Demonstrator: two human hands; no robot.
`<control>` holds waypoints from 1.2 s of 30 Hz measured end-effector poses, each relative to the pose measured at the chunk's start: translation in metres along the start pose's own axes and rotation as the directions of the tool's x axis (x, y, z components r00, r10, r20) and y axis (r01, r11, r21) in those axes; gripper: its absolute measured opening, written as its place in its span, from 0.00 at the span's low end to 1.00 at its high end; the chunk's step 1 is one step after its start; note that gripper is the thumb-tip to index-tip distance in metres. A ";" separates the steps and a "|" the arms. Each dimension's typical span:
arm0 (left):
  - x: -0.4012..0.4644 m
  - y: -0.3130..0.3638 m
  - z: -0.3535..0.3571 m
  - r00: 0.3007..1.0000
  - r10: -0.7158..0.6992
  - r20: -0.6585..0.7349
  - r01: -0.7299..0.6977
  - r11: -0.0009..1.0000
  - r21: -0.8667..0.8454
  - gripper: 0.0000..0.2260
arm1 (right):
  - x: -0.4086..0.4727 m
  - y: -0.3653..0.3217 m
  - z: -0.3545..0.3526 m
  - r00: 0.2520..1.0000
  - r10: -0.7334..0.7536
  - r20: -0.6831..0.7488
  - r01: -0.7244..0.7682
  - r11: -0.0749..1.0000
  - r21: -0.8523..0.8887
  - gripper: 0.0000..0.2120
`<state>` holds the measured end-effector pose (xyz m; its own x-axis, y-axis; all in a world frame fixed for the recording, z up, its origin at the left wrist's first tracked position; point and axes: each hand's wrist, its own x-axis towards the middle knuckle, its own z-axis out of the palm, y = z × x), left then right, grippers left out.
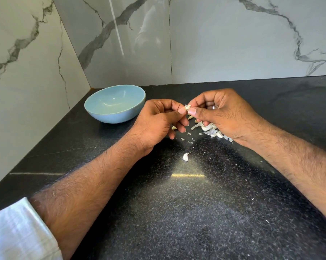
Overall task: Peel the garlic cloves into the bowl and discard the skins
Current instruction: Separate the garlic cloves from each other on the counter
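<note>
Garlic clove (187, 108) pinched btwn both hands' fingers (193, 111)

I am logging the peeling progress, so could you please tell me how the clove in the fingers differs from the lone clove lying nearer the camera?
The held clove is pinched between both thumbs above the counter; the lone clove lies untouched on it. The held one is mostly hidden; the lone one shows whole. Both look pale with skin on.

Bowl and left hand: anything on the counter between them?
Head view: nothing; bare black counter separates the bowl from the left hand. Cloves and skins lie under the right hand.
</note>
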<state>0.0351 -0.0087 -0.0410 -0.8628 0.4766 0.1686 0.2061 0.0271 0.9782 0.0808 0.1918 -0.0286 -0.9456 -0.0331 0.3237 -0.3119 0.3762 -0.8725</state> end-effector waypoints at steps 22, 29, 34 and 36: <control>-0.001 0.005 0.006 0.997 -0.064 -0.037 0.058 0.989 -0.135 0.06 | 0.002 0.003 0.002 0.998 -0.064 -0.030 0.061 0.993 -0.103 0.01; -0.001 0.005 0.005 1.000 -0.029 -0.010 0.028 0.996 -0.087 0.03 | 0.001 0.000 0.001 0.995 -0.064 -0.075 0.057 0.994 -0.093 0.02; -0.001 0.003 0.005 0.999 -0.003 0.040 0.007 0.996 -0.086 0.03 | 0.002 0.001 -0.001 0.999 -0.009 -0.047 0.010 1.000 0.005 0.03; -0.001 0.002 0.004 0.999 -0.004 0.042 0.007 0.997 -0.073 0.03 | 0.001 0.001 -0.001 0.999 -0.016 -0.034 0.017 1.000 0.017 0.03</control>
<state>0.0380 -0.0053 -0.0397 -0.8433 0.5131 0.1597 0.1662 -0.0335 0.9855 0.0794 0.1933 -0.0291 -0.9368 -0.0076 0.3499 -0.3290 0.3600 -0.8730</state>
